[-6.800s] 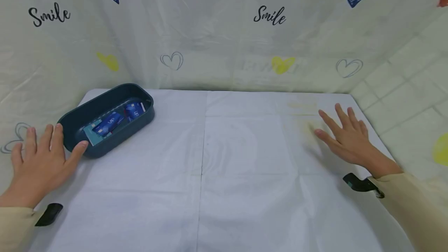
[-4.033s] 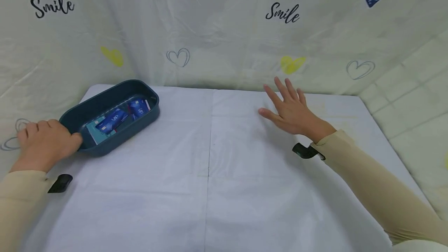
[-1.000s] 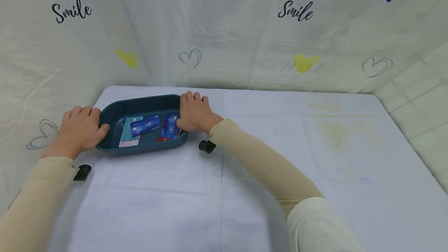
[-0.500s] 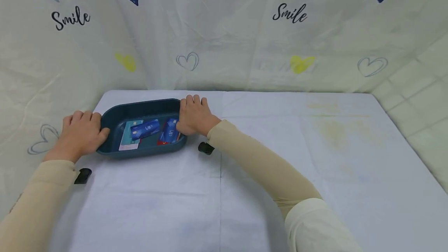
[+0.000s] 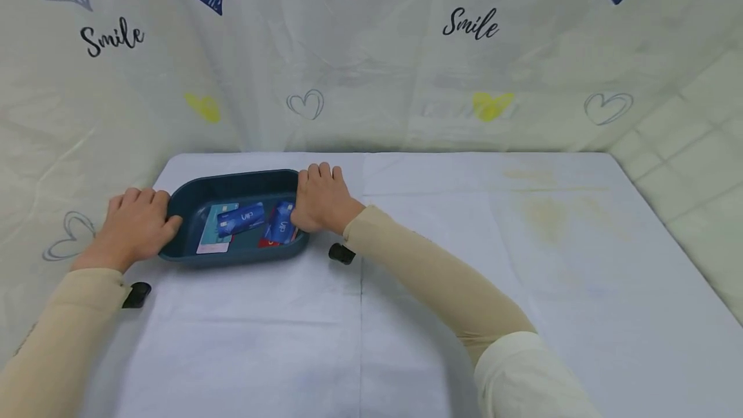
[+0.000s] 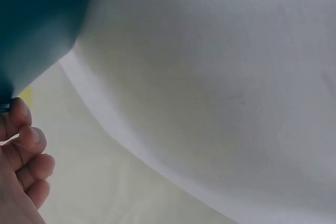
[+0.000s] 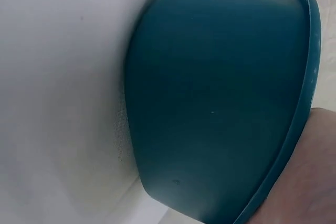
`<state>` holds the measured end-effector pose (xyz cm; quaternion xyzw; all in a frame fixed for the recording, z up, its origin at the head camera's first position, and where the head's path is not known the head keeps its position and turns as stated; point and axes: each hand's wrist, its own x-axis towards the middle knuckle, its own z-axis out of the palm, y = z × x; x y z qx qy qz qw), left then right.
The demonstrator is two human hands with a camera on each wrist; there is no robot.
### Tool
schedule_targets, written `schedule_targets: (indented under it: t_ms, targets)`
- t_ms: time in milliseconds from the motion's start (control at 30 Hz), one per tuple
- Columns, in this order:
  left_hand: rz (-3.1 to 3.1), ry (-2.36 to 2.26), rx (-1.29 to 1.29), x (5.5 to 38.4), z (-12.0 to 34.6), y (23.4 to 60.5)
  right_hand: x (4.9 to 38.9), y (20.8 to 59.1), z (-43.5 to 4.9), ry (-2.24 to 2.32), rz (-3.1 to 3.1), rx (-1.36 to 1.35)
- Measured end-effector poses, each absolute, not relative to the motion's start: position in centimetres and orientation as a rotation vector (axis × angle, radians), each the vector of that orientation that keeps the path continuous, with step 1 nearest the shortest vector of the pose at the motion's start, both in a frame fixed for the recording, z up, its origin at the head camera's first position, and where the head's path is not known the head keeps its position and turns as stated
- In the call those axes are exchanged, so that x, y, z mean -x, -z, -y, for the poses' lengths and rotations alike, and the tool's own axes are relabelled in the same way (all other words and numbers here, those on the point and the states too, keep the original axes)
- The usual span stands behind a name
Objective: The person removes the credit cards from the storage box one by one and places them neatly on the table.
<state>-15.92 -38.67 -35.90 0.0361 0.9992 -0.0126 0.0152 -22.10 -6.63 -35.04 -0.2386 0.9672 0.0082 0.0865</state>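
Observation:
A dark teal plastic bin (image 5: 232, 258) stands at the back left of the table in the head view. My left hand (image 5: 136, 228) grips its left end, thumb over the rim. At the other end my right hand (image 5: 322, 202) holds the right rim. Inside lie two blue cards printed "VIP", one (image 5: 240, 218) over a light teal card (image 5: 211, 238) and the other (image 5: 281, 222) over a red card (image 5: 269, 243). The left wrist view catches curled fingers (image 6: 35, 169) by the bin's corner; the right wrist view is mostly the bin's outer wall (image 7: 215, 98).
A white cloth (image 5: 441, 263) covers the table, with faint yellowish stains at the right. Behind it hangs a pale curtain (image 5: 371, 63) printed with hearts and "Smile". A black wrist mount (image 5: 342, 253) shows below the right hand, another (image 5: 137, 295) below the left.
My right hand has come from the right side over to the bin's right end. My left hand has curled onto the rim. The bin has turned from slanted to nearly parallel with the back edge.

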Motion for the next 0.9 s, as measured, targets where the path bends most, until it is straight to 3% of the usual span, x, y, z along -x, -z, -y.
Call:
schedule_targets:
  t_ms: [900]
  targets:
    - [-3.104,0.119,-0.194,15.2,35.4,35.7,20.2,35.2,3.1,-0.014,-2.93,0.704]
